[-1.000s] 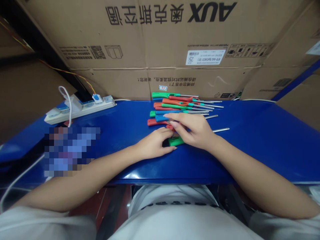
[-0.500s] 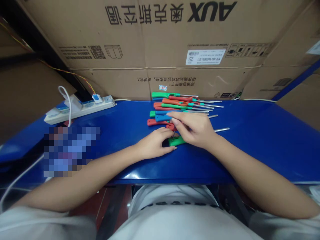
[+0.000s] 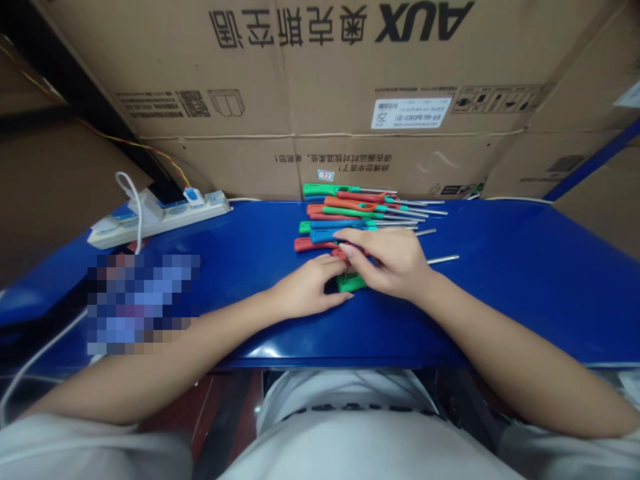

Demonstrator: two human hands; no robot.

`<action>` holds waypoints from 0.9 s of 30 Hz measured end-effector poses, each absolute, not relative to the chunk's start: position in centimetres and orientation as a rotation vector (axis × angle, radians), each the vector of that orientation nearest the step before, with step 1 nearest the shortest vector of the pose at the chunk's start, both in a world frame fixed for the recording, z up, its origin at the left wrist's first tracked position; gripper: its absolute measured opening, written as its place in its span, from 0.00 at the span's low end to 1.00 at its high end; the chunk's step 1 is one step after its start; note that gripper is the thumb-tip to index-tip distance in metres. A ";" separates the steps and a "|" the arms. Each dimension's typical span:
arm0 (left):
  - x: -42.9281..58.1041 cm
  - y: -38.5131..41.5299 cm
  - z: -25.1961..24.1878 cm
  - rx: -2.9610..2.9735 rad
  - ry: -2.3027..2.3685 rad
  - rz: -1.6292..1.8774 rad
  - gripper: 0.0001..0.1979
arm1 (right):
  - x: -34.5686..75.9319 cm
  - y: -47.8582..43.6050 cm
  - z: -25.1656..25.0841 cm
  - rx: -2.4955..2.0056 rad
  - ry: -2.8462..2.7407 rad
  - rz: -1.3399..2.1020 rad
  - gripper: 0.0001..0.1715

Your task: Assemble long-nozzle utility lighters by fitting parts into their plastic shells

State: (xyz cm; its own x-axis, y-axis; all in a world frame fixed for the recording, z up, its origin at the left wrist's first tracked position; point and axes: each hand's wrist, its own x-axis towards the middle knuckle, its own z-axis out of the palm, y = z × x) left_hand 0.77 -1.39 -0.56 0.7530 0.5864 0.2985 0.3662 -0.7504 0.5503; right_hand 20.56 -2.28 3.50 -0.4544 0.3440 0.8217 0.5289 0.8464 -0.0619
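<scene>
A green-handled lighter [image 3: 352,283] lies nearest me on the blue table, its metal tube sticking out to the right beyond my wrist. My left hand [image 3: 313,287] rests at the handle's left end, thumb and fingers curved around a thin metal piece [image 3: 346,273] standing at it. My right hand [image 3: 390,260] is over the lighter, thumb and forefinger pinched; what they hold is too small to make out. Just behind are a red handle [image 3: 340,255], a blue handle [image 3: 324,235] and several more red, green, blue and orange lighters [image 3: 350,205] in a pile.
A white power strip [image 3: 165,220] with plugs and cables lies at the back left of the blue table [image 3: 530,287]. Below it is a blurred-out object [image 3: 145,297]. A large cardboard sheet [image 3: 330,73] stands along the back, with a small numbered sticker [image 3: 326,175].
My right hand has shifted very slightly down and left, its thumb and forefinger a little lower. My left hand and the lighters look the same.
</scene>
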 end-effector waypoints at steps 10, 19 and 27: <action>0.8 -1.4 -0.8 2.493 0.705 0.681 0.15 | 20.4 -2.3 4.0 -0.551 -2.101 0.113 0.12; 0.8 -1.3 -0.8 2.492 0.740 0.647 0.14 | 20.7 -2.0 3.7 -0.629 -2.226 -0.033 0.13; 0.8 -1.4 -0.7 2.507 0.728 0.662 0.15 | 20.6 -2.0 3.9 -0.583 -2.183 0.152 0.13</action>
State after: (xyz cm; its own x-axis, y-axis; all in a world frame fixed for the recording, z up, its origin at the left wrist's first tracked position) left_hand 0.80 -1.39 -0.75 0.7464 0.5848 0.3177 0.3715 -0.7621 0.5302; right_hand 20.58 -2.02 3.88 -0.5306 0.4587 0.7128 0.3555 0.8838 -0.3040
